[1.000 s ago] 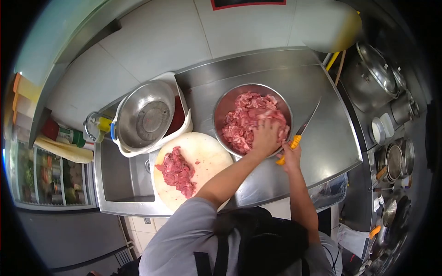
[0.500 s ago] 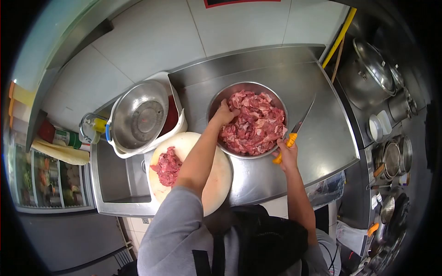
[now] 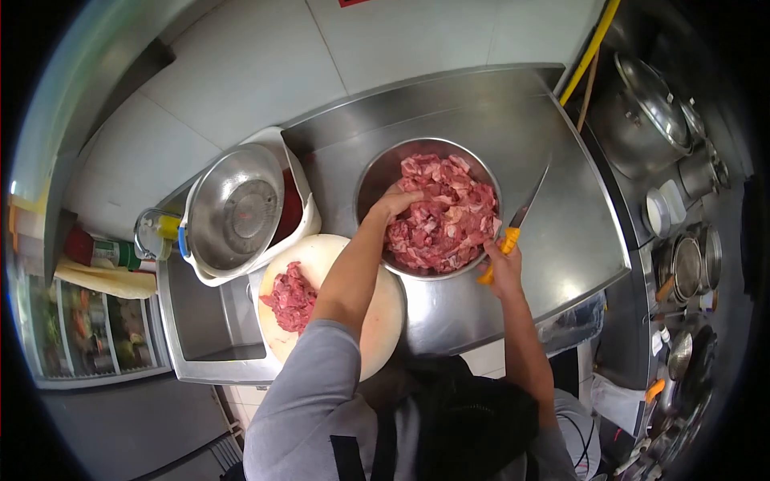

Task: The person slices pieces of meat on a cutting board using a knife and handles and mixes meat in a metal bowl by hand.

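A round steel bowl (image 3: 370,178) full of raw red meat pieces (image 3: 449,204) stands on the counter. My left hand (image 3: 396,201) reaches inside it, pressed against the left side of the meat. The fingers that show are stretched out; the others are hidden in the bowl. Closed around the yellow handle of a knife (image 3: 511,239) is my right hand (image 3: 504,269), beside the bowl's lower right rim. The blade points up and away over the counter. Under my left forearm, a smaller pile of meat (image 3: 292,298) lies on a round white cutting board (image 3: 377,321).
An empty steel basin (image 3: 241,210) rests tilted in a white tub (image 3: 309,220) over the sink (image 3: 204,321). The steel counter (image 3: 561,240) extends rightward. Pots (image 3: 634,128) and strainers (image 3: 686,271) line the right side. A wall rises behind the counter.
My left hand has pushed slightly right and deeper against the meat, which has shifted right and bared more of the bowl's left side. My right hand still holds the knife. The camera view has shifted slightly.
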Demonstrator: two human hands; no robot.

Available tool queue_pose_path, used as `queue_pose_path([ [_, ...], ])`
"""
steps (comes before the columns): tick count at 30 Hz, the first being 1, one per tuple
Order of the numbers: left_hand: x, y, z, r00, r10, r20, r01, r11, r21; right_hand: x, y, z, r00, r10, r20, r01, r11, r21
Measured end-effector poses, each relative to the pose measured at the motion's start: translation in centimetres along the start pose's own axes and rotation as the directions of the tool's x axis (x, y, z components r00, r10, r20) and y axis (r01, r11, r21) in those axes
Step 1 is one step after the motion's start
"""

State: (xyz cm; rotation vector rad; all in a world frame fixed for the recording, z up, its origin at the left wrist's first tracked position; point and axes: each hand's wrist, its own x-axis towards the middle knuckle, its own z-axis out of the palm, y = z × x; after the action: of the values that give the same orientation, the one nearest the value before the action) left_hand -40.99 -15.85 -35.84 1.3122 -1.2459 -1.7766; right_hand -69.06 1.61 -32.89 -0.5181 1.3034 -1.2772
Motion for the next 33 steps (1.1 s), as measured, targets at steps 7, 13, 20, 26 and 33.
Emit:
queue_pose_path([
  [7,-8.1,5.2,2.9,0.932,0.207,-0.299,0.203,0.385,0.9,0.9,-0.9,-0.2,1.0,0.018,0.016,-0.019,1.0,0.001],
  [13,-7.2,4.1,4.6,0.838,0.516,0.177,-0.352,0.263,0.898,1.4,-0.8,-0.9,0.997,0.045,0.062,-0.043,0.998,-0.036],
  [20,-6.4,4.7,2.6,0.941,0.336,0.031,-0.329,0.896,0.299,1.9,-0.4,-1.3,0.997,0.022,0.069,-0.019,0.999,-0.049],
  [26,-8.3,4.7,1.3,0.961,0.271,-0.06,-0.254,0.945,0.204,2.0,-0.6,-1.4,0.993,0.064,0.096,-0.059,0.997,-0.055],
  [33,-9.8,5.3,6.5,0.737,0.658,0.157,-0.383,0.214,0.899,1.9,-1.2,-1.4,0.991,0.066,0.115,-0.06,0.997,-0.048],
])
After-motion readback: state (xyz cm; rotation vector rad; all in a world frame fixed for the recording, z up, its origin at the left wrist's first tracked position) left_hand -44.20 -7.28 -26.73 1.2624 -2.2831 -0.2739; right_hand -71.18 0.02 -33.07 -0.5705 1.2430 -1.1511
